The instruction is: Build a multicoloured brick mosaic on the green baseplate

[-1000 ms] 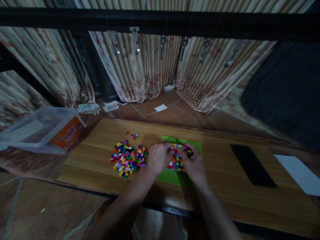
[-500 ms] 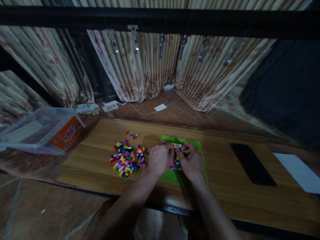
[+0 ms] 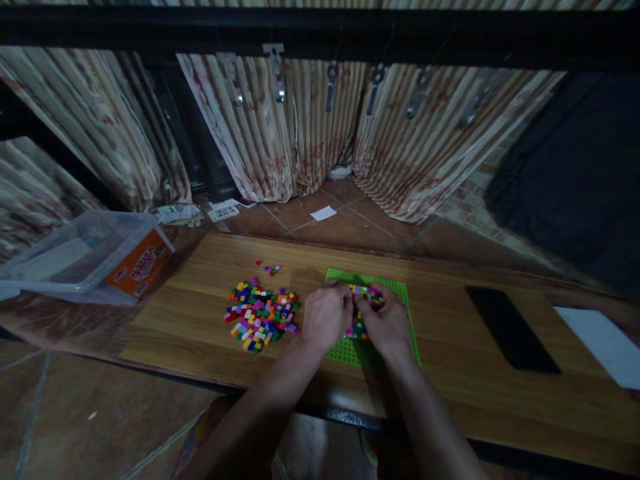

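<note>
A green studded baseplate (image 3: 409, 307) lies on the wooden table, and a many-coloured patch of small toy bricks (image 3: 358, 328) sits on its middle. My left hand (image 3: 326, 317) covers the left part of the plate, its fingers curled inward. From the right, my right hand (image 3: 389, 324) reaches over the bricks, thumb and fingers bent together. The fingertips of both hands meet at the upper part of the brick patch. Whatever is pinched between them is too small and too hidden to make out. Left of my left hand spreads a loose pile of coloured toy bricks (image 3: 263, 317).
A few stray bricks (image 3: 273, 270) lie behind the pile. On the table (image 3: 200, 307), a black flat slab (image 3: 513, 328) and a white sheet (image 3: 600, 343) lie at the right. A clear plastic bin (image 3: 90, 257) with an orange label stands at the left. Striped curtains hang behind.
The whole view has shifted slightly, so things appear a little further right. Both hands keep nearly the same place over the bricks, with only slight finger movement.
</note>
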A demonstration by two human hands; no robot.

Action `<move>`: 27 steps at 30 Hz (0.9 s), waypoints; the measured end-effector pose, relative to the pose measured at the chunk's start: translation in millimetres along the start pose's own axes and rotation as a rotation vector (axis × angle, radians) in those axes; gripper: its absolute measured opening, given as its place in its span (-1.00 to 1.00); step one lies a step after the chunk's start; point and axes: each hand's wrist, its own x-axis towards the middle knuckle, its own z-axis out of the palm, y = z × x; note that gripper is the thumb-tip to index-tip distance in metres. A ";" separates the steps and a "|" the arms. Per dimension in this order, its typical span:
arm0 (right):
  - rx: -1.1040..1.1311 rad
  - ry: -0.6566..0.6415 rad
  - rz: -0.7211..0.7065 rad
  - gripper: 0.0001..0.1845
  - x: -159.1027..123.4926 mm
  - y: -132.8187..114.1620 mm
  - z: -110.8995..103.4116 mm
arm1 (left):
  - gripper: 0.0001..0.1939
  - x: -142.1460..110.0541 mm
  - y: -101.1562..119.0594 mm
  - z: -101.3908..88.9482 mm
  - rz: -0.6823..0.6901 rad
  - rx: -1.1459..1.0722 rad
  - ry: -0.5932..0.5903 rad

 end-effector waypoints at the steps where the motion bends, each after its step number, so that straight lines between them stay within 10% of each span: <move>1: 0.009 0.000 0.004 -0.44 0.3 0.7 0.8 | -0.76 -0.1 0.0 -0.3 -0.004 -0.002 -0.005; 11: 0.026 0.034 0.001 -0.46 -1.4 0.9 3.3 | -0.79 -1.6 -1.8 -8.5 -0.007 -0.090 -0.045; 21: 0.160 -0.062 0.022 -0.37 1.4 15.2 -1.8 | -0.72 8.6 -91.8 -61.5 -0.012 -0.203 -0.265; 27: 0.171 -0.064 0.022 -0.36 1.4 15.5 -3.4 | -0.77 6.9 -79.4 -49.1 -0.044 -0.046 -0.178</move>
